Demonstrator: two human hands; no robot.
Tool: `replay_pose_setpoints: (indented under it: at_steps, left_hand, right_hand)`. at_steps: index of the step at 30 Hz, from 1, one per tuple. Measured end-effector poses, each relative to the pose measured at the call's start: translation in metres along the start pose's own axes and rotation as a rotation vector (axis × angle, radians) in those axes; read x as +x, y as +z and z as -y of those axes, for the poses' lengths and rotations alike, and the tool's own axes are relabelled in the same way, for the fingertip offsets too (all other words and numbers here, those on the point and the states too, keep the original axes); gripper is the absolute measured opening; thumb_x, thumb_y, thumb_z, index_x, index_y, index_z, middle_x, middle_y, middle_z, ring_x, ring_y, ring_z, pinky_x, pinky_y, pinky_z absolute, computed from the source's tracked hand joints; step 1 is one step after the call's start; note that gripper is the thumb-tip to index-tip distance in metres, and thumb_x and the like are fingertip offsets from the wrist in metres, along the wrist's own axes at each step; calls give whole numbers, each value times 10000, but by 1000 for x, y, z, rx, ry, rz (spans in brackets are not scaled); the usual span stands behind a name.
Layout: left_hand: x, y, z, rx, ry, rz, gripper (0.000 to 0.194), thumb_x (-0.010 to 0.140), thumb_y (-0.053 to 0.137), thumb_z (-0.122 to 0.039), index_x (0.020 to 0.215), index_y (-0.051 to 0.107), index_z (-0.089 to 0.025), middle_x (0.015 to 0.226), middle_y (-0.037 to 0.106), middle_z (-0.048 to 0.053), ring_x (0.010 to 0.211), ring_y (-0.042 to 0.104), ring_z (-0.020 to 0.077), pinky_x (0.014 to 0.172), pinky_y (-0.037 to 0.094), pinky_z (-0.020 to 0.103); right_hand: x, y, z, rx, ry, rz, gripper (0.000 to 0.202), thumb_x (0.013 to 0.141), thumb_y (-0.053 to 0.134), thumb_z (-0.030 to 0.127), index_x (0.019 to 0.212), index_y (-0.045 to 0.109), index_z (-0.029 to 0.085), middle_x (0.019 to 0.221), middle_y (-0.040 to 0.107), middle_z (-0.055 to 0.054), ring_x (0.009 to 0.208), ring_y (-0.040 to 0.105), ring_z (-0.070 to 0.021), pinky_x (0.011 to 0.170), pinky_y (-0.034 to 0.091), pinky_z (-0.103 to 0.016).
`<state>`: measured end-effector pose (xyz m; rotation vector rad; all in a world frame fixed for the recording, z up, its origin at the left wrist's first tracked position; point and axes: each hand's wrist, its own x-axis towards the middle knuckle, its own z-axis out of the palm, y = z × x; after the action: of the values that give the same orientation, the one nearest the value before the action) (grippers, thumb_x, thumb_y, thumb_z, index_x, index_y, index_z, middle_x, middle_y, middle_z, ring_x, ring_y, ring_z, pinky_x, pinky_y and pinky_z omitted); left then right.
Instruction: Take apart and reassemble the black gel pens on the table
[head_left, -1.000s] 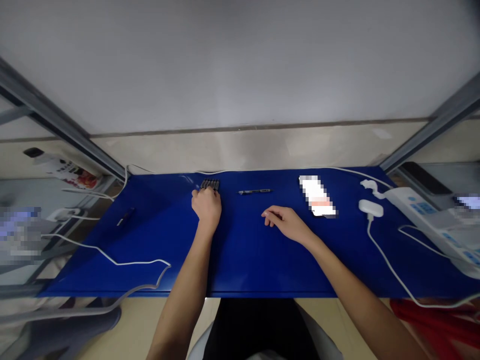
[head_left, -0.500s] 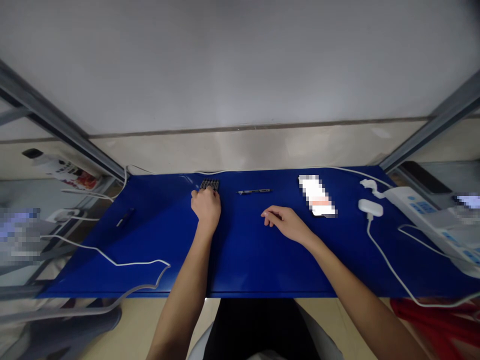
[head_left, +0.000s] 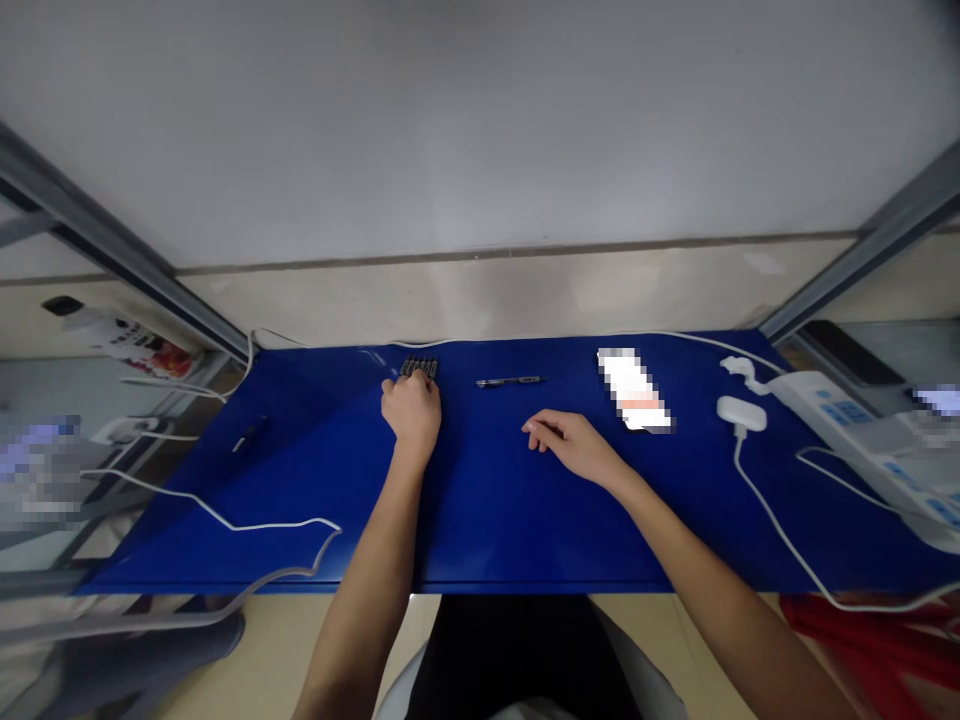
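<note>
My left hand (head_left: 412, 408) is closed over the near side of a small dark object with a row of black pieces (head_left: 420, 366), towards the back of the blue table (head_left: 480, 500). Its fingertips are hidden beneath the hand. My right hand (head_left: 566, 440) rests on the table with its fingers curled together, and nothing shows in them. A pen (head_left: 512, 381) lies between the two hands, further back, touched by neither. Beyond my right hand, to its right, is a phone (head_left: 634, 390) with a lit, pixelated screen.
At the right lie a white earphone case (head_left: 741, 413) on a cable and a white power strip (head_left: 862, 440). A small dark item (head_left: 250, 436) is at the left, near a white cable (head_left: 277, 526). A bottle (head_left: 127, 338) stands beyond the left frame bar.
</note>
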<state>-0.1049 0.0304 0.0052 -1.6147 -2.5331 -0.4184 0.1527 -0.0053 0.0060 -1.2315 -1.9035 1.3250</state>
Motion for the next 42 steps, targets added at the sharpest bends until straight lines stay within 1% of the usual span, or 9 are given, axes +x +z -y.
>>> replay_pose_setpoints:
  at_steps: [4,9,12,17,25,32,35,42]
  left_hand:
    - [0,-2,-1,-10,-2,17,265,898,458,-281,943,705,-197,926,690,136,1011,527,306,765,458,363]
    - [-1,-1,-1,-10,4,-7,267,891,456,-273,911,710,-194,905,691,137,984,531,312,737,458,367]
    - [0,0,0,-14,10,-9,270,893,458,-276,926,712,-193,904,687,141,983,531,313,733,456,367]
    - [0,2,0,-10,14,-20,281,903,463,-305,958,714,-191,920,686,143,1000,527,315,743,454,368]
    - [-1,-2,-1,25,31,-33,320,917,461,-351,955,724,-172,924,693,140,989,542,315,759,434,371]
    - [-1,-2,-1,33,23,-77,380,936,425,-397,972,722,-162,906,686,150,970,541,321,770,414,384]
    - [-1,-3,-1,32,29,-83,390,941,416,-405,1002,706,-152,941,670,160,994,524,326,797,406,397]
    - [-3,-4,-2,31,40,-144,371,922,473,-438,1092,668,-172,1122,592,158,1085,456,336,843,387,414]
  right_hand:
    - [0,0,0,3,-2,1,301,960,489,425,981,691,203,840,708,-45,764,646,-169,718,498,-311]
    - [-1,-1,2,-2,-3,0,307,962,480,424,971,694,203,840,708,-52,768,648,-177,723,498,-320]
    - [-1,-1,2,-4,3,1,310,960,480,429,977,693,205,840,709,-55,766,649,-181,723,499,-325]
    - [-1,-1,3,-8,9,3,313,957,482,436,965,695,207,846,711,-57,775,653,-182,731,499,-325]
    - [-1,-1,2,-1,4,3,315,954,488,433,983,697,199,845,710,-55,769,648,-175,723,495,-314]
    - [-1,-1,2,5,3,3,308,955,487,431,970,696,205,840,708,-53,764,648,-177,725,497,-319]
    - [-1,-1,1,2,1,3,310,956,485,437,969,695,210,845,709,-53,768,649,-179,732,499,-323]
    - [-1,0,0,0,-1,4,310,953,488,440,967,695,209,842,709,-53,766,652,-180,729,503,-325]
